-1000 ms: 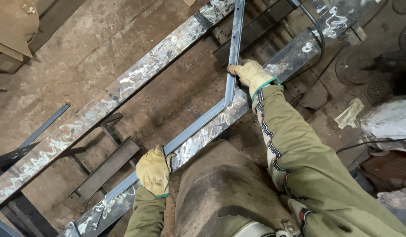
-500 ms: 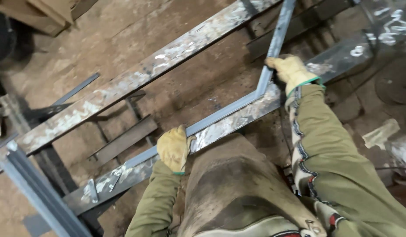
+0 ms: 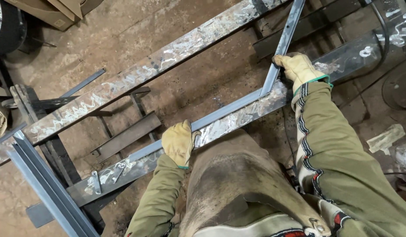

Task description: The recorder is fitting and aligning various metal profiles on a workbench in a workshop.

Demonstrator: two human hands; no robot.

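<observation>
Lying along the near steel beam (image 3: 238,120), the bent angle-iron frame (image 3: 238,107) is gripped at both ends: left hand (image 3: 179,142) fingers curled closed over its long leg, right hand (image 3: 299,68) fingers wrapped shut beside the corner. Far beam (image 3: 137,81) runs beyond the fingertips.

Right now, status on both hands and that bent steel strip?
Left hand shut on bent steel strip, long leg. Right hand shut at its corner. Strip rests on near beam. Nothing blocking.
</observation>
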